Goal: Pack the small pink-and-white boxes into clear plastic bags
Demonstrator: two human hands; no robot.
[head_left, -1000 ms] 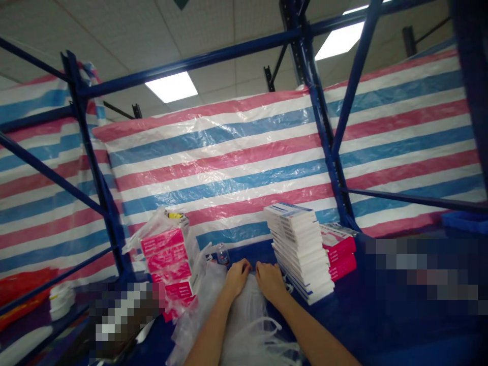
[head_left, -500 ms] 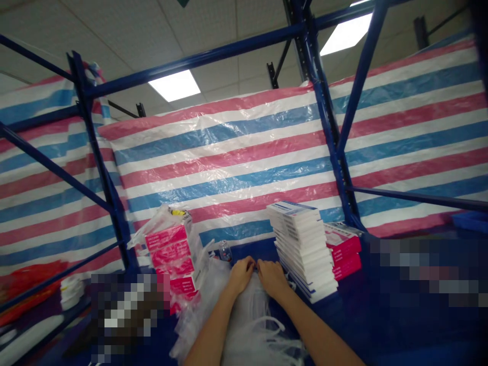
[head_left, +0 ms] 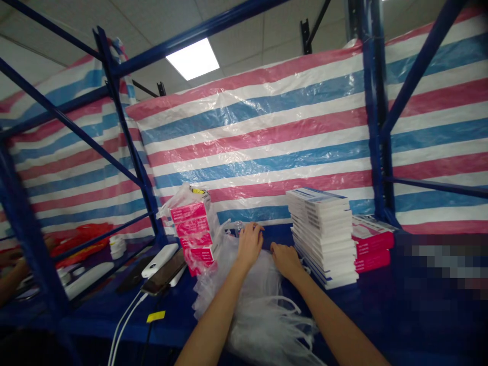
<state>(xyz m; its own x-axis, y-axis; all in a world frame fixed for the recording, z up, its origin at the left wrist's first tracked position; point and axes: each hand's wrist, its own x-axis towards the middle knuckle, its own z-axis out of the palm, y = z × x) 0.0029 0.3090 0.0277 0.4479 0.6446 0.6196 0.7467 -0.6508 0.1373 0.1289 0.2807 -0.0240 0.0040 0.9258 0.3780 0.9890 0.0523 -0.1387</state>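
Translucent bags (head_left: pixel 267 315) heaped at near middle of worktop (head_left: pixel 385 305). Left hand (head_left: pixel 250 245), right hand (head_left: pixel 286 260) at far end, fingers bent; grip cannot be told. Risk: rightward swing could topple white box stack (head_left: pixel 324 234).

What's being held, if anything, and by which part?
Can't tell: left hand and right hand are near the translucent drawstring bags' far end, but any grip is hidden.

Whitish bags (head_left: pixel 263 323), pink boxes (head_left: pixel 191 226), sheet (head_left: pixel 263 129) — pink-white-blue stripes
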